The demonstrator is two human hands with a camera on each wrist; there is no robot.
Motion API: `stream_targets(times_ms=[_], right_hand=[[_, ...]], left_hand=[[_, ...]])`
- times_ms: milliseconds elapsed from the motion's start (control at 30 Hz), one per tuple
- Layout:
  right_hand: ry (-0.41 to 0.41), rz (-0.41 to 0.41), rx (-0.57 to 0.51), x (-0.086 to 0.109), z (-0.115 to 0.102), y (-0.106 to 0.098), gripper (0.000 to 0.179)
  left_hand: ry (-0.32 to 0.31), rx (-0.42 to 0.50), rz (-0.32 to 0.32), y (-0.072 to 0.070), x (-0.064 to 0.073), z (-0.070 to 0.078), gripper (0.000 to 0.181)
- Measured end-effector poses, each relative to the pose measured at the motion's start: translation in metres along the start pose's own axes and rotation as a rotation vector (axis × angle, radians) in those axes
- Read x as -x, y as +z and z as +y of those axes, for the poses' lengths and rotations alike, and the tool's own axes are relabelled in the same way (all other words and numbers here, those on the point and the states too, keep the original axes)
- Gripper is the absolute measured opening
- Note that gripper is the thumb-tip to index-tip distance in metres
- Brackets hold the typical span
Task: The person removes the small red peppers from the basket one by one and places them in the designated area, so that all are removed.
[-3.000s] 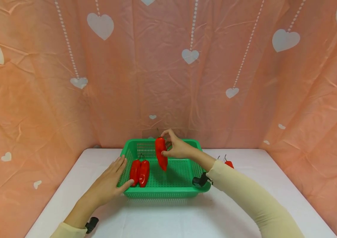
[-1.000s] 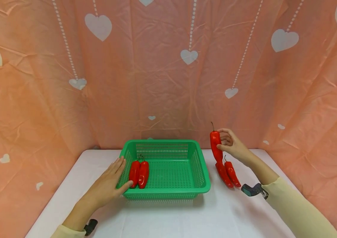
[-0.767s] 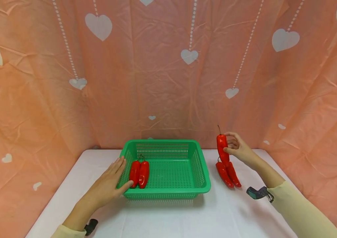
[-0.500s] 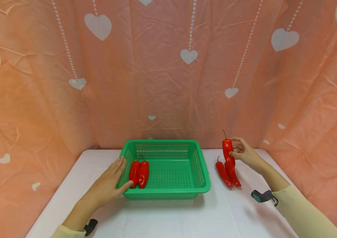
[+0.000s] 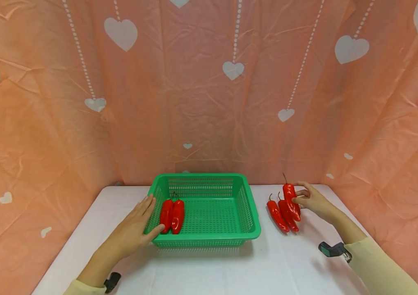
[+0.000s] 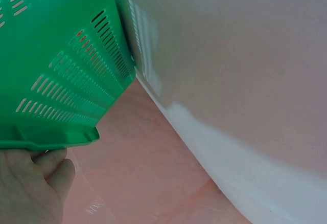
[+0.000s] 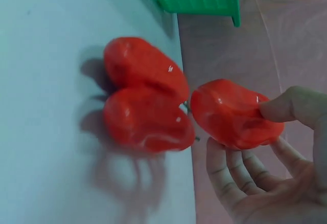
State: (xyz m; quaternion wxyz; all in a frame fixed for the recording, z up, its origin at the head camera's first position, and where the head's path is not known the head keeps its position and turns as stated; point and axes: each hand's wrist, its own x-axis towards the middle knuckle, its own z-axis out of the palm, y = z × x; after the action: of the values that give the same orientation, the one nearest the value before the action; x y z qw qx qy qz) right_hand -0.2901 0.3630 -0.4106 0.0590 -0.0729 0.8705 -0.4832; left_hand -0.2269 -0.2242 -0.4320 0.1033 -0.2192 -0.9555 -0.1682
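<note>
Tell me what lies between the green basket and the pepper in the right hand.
Two red peppers on the white table; the head view shows them between basket and held pepper.

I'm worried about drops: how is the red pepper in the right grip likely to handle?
The pepper may be slippery, given glossy skin. It seems fairly stiff, not sagging in the right grip. Its rounded sides suggest it may roll.

One shiny red pepper [image 5: 289,197] is held stem up beside two red peppers [image 5: 277,216] lying on the desk [image 5: 209,272], while two more peppers [image 5: 178,217] lie in a green basket [image 5: 209,236].
</note>
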Motion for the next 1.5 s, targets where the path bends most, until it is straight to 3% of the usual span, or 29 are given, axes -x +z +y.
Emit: stream_targets(times_ms=[367, 633, 967, 1500], right_hand=[[0.103, -0.034, 0.022, 0.007, 0.024, -0.008, 0.069], [0.140, -0.033, 0.019, 0.012, 0.034, -0.007, 0.072], [0.151, -0.046, 0.026, 0.004, 0.047, -0.007, 0.067], [0.166, -0.051, 0.062, 0.000, 0.043, -0.007, 0.063]], left_hand=[[0.002, 0.002, 0.001, -0.002, 0.000, 0.001, 0.089], [0.001, 0.003, 0.001, -0.002, 0.001, 0.002, 0.090], [0.000, 0.003, 0.000, -0.002, 0.001, 0.002, 0.088], [-0.002, 0.000, -0.005, -0.003, 0.001, 0.003, 0.088]])
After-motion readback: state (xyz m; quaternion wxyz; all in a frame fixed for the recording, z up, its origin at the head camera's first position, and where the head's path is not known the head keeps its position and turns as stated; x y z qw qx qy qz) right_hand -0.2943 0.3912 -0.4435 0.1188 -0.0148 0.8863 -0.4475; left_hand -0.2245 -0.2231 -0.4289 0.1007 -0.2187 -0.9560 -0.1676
